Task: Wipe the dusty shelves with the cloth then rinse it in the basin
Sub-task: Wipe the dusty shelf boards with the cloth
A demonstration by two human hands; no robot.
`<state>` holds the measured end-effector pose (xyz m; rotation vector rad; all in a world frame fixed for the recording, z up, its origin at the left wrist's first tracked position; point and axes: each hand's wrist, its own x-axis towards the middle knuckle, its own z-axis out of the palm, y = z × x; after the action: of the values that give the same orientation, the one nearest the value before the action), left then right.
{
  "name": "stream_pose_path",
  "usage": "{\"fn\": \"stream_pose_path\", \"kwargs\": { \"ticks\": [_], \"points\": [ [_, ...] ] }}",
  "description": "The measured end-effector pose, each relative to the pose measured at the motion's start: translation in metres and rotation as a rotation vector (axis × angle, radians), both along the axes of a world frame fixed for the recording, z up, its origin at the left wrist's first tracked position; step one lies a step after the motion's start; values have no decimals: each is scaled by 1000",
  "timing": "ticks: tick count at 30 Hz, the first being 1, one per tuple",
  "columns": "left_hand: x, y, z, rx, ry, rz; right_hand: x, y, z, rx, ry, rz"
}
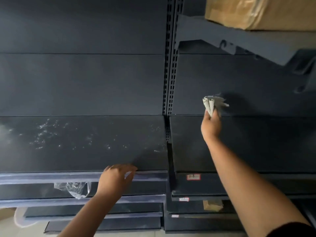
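Grip, right hand (210,127): fingers closed round the bunched cloth (213,104); the cloth's free end sticks up and away beyond the fingertips, toward the back panel.
Grip, left hand (116,178): holds nothing; fingers spread loosely, resting on or just over the front lip of the left shelf (82,144). Contact cannot be told for sure, as the hand is blurred.
Nearest items: lower shelf tiers stepping down toward the floor; a scrap of clear plastic film (75,189) tucked under the left shelf's lip; small price labels (193,177) on the right bay's edges.
Middle, left shelf: dark deck with pale specks and smears spread over its left and centre; judged to be dust or wet marks, which one cannot be told.
Middle, right shelf (256,144): dark deck, plainer in look; the right arm reaches across it.
Cloth position: at the rear of the right shelf, at or just above the seam where deck meets back panel; touching or held just clear cannot be told.
Deciding relation: the right shelf's long axis runs left to right, so its deck lies below and to either side of the cloth; a sideways sweep along the rear edge seems the fitting move.
Nearer hand: right, already there; the left is well apart.
Far: slotted upright (170,65) between bays; cardboard box (259,12) on an upper shelf.
Basin: not in view.
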<state>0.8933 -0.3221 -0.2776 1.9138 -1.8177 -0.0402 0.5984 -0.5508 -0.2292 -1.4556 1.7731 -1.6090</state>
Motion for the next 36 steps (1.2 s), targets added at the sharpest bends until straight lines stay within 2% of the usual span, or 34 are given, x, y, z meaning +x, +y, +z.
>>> {"fn": "stream_pose_path", "kwargs": {
  "ticks": [6,7,9,11,12,14,17,19,20,22,25,27,29,31,34,36],
  "points": [
    [52,3,1,32,8,20,5,-8,-60,421,711,10],
    [61,4,0,63,7,42,18,-7,-62,425,799,-3],
    [79,4,-1,119,2,83,54,-6,-60,402,824,46],
    [94,5,0,166,-1,122,97,-5,-52,427,655,186],
    [101,6,0,187,-5,137,119,-4,-47,462,456,258],
    [116,8,3,221,-9,153,156,1,-35,511,-70,330],
    [137,14,7,258,-19,168,172,5,-12,426,-577,265],
    [152,17,13,262,-17,180,159,9,8,333,-794,240],
    [160,18,15,258,-16,183,148,12,17,274,-826,227],
    [177,20,19,270,-22,176,124,23,33,169,-705,167],
    [197,22,22,339,-12,173,95,50,39,78,-223,75],
    [207,24,23,369,-5,172,82,67,28,115,109,40],
    [215,26,22,363,0,175,78,81,10,169,352,25],
    [220,28,21,353,-7,189,87,94,-9,262,492,72],
    [219,29,19,349,-33,192,129,117,-32,503,604,231],
    [219,28,17,340,-36,197,168,129,-40,497,668,324]
  ]
}}
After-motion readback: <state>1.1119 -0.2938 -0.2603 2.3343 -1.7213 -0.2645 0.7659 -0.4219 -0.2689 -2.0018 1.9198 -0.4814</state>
